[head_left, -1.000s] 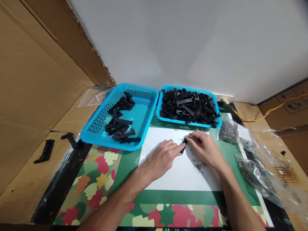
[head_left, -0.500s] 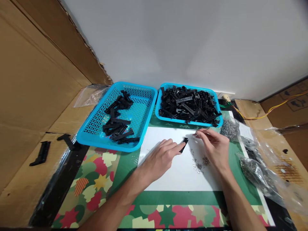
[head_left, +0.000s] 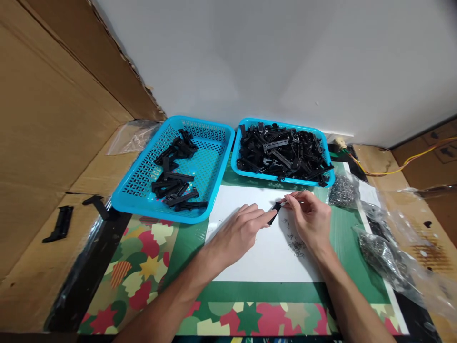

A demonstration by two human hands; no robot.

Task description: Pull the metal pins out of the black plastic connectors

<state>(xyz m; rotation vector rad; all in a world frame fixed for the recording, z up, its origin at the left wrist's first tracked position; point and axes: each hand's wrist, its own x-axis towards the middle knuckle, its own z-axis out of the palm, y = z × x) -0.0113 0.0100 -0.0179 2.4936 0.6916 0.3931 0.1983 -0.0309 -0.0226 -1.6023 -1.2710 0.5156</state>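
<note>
My left hand (head_left: 245,233) grips a narrow black plastic part (head_left: 274,213) and steadies it on the white sheet of paper (head_left: 246,267), its fingers covering the near end. At the part's far end is my right hand (head_left: 310,218), thumb and fingertips pinched together on something thin and pale, too small to name. Below the right hand, a loose scatter of tiny metal pieces (head_left: 297,247) lies on the paper, partly in shadow.
A blue basket (head_left: 200,220) at left holds several black parts; another blue basket (head_left: 285,180) is heaped with them. Clear bags of small metal pieces (head_left: 342,191) (head_left: 383,259) lie at right. Two black parts (head_left: 60,224) (head_left: 97,206) rest at far left. Cardboard (head_left: 53,119) walls the left side.
My right hand has moved left, bringing its pinched fingertips to the far end of the black part. My left hand stays on the part. The view has shifted slightly.
</note>
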